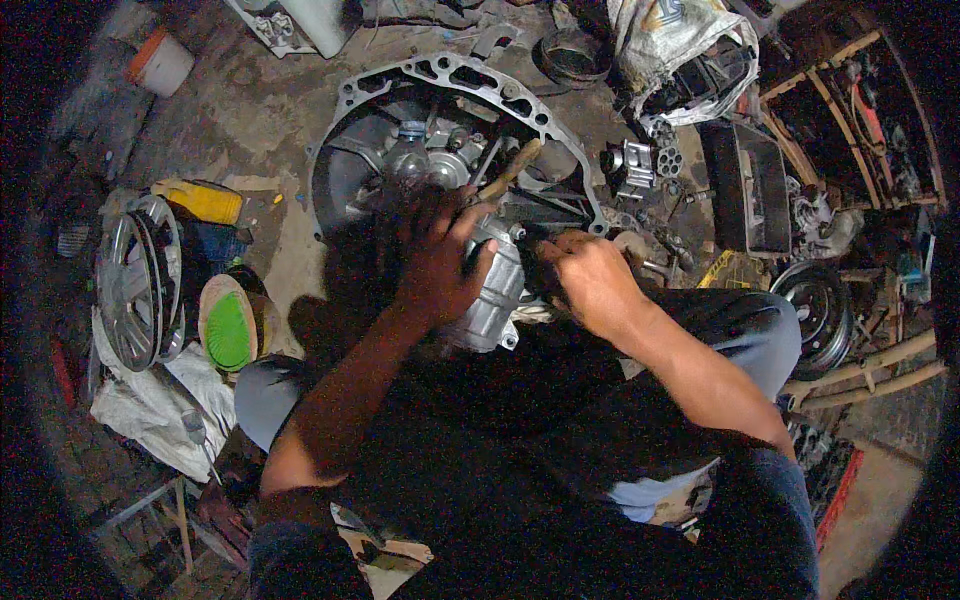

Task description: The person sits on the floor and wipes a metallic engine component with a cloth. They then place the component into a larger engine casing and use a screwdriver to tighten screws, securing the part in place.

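Before me: a dark top [770, 525] with short sleeves [295, 535], grey-blue trousers [772, 328], bare forearms [708, 378], ungloved hands [598, 287].

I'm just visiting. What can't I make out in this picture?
All in the head view:
Right hand: whether its fingers hold anything; the hand itself and shadow hide this.
Silver metal part: some of its left side, covered by the left hand.
Pale casing, top: cut off by the upper edge.
Small loose parts, right: too small to identify.

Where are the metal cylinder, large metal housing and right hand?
Metal cylinder [499, 283], head view: ribbed side.
Large metal housing [410, 69], head view: upper rim.
Right hand [597, 279], head view: back of the hand.
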`<state>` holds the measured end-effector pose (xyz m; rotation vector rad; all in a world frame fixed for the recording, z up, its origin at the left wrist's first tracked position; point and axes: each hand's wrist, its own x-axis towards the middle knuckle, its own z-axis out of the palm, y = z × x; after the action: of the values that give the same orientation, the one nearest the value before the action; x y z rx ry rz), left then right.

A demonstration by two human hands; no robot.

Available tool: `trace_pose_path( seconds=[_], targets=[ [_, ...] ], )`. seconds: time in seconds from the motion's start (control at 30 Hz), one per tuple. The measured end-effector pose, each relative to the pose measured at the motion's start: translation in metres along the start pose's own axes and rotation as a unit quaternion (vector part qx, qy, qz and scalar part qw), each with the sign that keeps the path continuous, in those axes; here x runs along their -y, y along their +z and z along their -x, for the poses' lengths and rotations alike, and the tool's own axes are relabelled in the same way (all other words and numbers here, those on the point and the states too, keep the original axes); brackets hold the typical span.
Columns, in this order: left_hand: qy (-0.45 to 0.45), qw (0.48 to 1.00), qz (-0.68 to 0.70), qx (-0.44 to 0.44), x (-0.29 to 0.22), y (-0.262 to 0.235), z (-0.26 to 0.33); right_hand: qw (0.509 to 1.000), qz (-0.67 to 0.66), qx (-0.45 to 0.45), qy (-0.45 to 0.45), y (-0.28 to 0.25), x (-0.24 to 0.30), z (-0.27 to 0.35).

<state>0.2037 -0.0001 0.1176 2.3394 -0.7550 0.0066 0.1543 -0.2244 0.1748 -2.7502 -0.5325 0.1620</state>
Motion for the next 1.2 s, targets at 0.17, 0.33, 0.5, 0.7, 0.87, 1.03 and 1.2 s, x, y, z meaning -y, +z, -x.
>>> trace_pose_path(
  seconds=[0.17,0.33,0.5,0.7,0.87,1.03,1.2],
  targets=[
    [-0.009,1.000,-0.013,-0.014,0.005,0.007,0.004,0.992,-0.105,-0.049,0.055,0.004,-0.006,-0.013],
    [-0.036,0.999,0.010,0.009,0.007,0.007,0.004,0.999,-0.029,0.012,0.040,0.004,0.003,-0.015],
    [-0.020,1.000,-0.016,-0.007,0.000,0.004,0.001,0.996,-0.001,-0.014,0.084,-0.001,-0.003,-0.016],
    [0.016,0.998,-0.041,-0.054,0.003,0.004,0.001,0.989,-0.043,-0.081,0.117,-0.024,-0.028,-0.022],
    [-0.006,0.999,-0.029,-0.015,0.001,0.002,-0.001,0.973,-0.141,-0.064,0.168,-0.027,0.002,-0.014],
    [0.000,0.999,-0.038,-0.021,0.008,0.005,0.003,0.960,-0.197,-0.060,0.192,-0.019,0.015,-0.015],
    [-0.003,0.999,-0.046,-0.025,0.000,0.003,0.001,0.982,-0.102,-0.048,0.151,-0.001,0.000,-0.013]
  ],
)
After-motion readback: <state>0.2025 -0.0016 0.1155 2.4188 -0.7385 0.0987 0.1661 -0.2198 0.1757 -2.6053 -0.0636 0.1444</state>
